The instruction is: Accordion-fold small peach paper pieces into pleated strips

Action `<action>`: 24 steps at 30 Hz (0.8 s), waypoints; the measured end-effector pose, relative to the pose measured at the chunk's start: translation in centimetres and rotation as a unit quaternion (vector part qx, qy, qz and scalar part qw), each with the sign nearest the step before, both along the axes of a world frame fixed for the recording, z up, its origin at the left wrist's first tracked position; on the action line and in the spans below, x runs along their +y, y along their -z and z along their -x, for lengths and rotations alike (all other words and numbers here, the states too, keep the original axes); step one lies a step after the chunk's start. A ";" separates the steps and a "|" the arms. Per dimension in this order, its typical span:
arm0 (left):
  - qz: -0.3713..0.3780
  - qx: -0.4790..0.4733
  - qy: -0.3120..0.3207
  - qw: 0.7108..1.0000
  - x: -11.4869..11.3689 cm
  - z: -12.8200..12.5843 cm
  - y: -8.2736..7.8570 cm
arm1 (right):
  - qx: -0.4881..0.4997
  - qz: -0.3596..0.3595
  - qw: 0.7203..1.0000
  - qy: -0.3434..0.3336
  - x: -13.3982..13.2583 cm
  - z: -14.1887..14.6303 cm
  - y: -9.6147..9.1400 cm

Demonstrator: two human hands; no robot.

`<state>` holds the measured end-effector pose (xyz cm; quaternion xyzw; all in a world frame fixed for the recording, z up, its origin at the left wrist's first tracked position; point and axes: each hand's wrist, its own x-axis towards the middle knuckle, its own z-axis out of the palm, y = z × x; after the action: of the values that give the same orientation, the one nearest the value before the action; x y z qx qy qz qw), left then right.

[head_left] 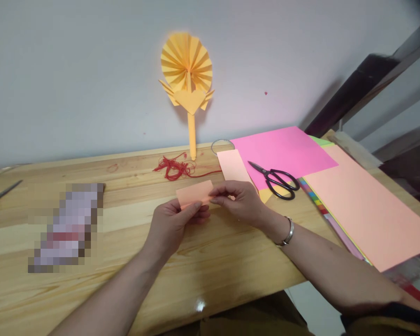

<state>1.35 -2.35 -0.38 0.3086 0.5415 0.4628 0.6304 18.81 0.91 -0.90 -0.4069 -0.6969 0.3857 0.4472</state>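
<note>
A small piece of peach paper is held up above the wooden table between both hands. My left hand grips its lower left part, thumb across the front and fingers behind. At the paper's right end, my right hand pinches the edge between thumb and fingertips. A crease or fold seems to run along its lower part, partly covered by my left thumb. Black-handled scissors lie to the right of my right hand, on a pink sheet. A tangle of red string rests just beyond the paper.
A yellow pleated paper fan leans upright against the wall. Large peach sheets are stacked at the right, and a smaller peach strip lies beyond my right hand. A blurred-out flat object and a dark tool lie at left.
</note>
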 end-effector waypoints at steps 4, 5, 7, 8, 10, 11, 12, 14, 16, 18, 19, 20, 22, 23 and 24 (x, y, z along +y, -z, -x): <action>-0.008 -0.011 0.009 1.000 0.0 0.1 0.1 | -0.006 -0.006 1.000 0.002 0.0 0.0 0.0; -0.007 -0.019 0.015 1.000 0.0 0.1 0.1 | -0.006 -0.007 1.000 0.003 0.0 0.0 0.0; 0.001 -0.036 0.027 0.999 0.0 0.1 0.1 | -0.006 -0.009 1.000 0.003 -0.1 0.0 -0.1; 0.005 -0.044 0.034 0.998 0.0 0.1 0.1 | -0.007 -0.010 1.000 0.004 -0.1 0.0 -0.1; 0.007 -0.051 0.045 0.998 -0.1 0.1 0.0 | -0.009 -0.013 1.000 0.005 -0.1 0.0 -0.1; 0.006 -0.051 0.049 0.997 -0.1 0.1 0.0 | -0.011 -0.014 1.000 0.006 -0.1 0.0 -0.1; 0.004 -0.050 0.053 0.997 -0.1 0.1 0.0 | -0.012 -0.016 1.000 0.006 -0.1 0.0 0.0; 0.002 -0.047 0.063 0.997 -0.1 0.1 0.1 | -0.016 -0.016 1.000 0.006 -0.1 0.0 0.0; 0.004 -0.043 0.071 0.997 -0.1 0.2 0.2 | -0.017 -0.014 1.000 0.005 -0.1 0.0 0.0; 0.005 -0.037 0.073 0.997 -0.1 0.3 0.3 | -0.019 -0.013 1.000 0.004 -0.1 0.0 0.0; 0.004 -0.034 0.074 0.997 -0.1 0.3 0.3 | -0.022 -0.015 1.000 0.003 -0.1 0.0 0.0; 0.002 -0.031 0.074 0.997 -0.1 0.3 0.4 | -0.025 -0.018 1.000 0.002 -0.1 -0.1 0.0; -0.001 -0.030 0.076 0.997 -0.1 0.3 0.4 | -0.035 -0.029 0.999 0.000 -0.1 -0.1 0.0; -0.002 -0.030 0.075 0.997 -0.1 0.3 0.4 | -0.040 -0.036 0.999 -0.002 -0.1 -0.1 0.0; -0.003 -0.033 0.074 0.997 -0.1 0.2 0.3 | -0.044 -0.044 0.998 -0.003 -0.1 -0.1 0.0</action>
<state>1.12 -2.45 -0.70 0.3343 0.4951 0.4262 0.6793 18.94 0.85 -0.87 -0.4009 -0.7338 0.3376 0.4323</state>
